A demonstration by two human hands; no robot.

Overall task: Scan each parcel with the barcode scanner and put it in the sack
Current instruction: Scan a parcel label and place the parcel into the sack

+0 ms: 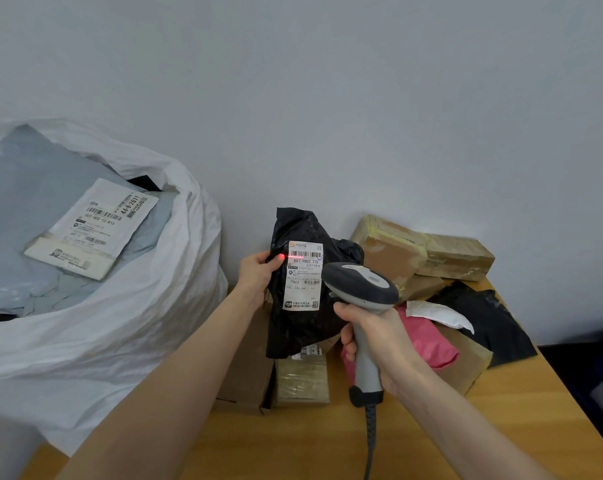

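Head view: left hand (pixel 256 273) pinches the crumpled black plastic parcel (pixel 305 327) by its left edge, upright above the wooden table (pixel 522 417); right hand (pixel 376 341) wraps its fingers around the grey handheld barcode scanner (pixel 362 289); red beam crosses the white shipping label (pixel 303 275); big white woven sack (pixel 127 317) sits open at left.

One barcode scanner (pixel 360 289) at 5 o'clock. One white sack (pixel 127 327) at 9 o'clock, with one grey labelled parcel (pixel 33 216) showing inside. Two black bag parcels: one (pixel 303 327) near centre, one (pixel 483 320) at 4 o'clock. One pink parcel (pixel 431 344). At least five brown taped boxes (pixel 456 254).
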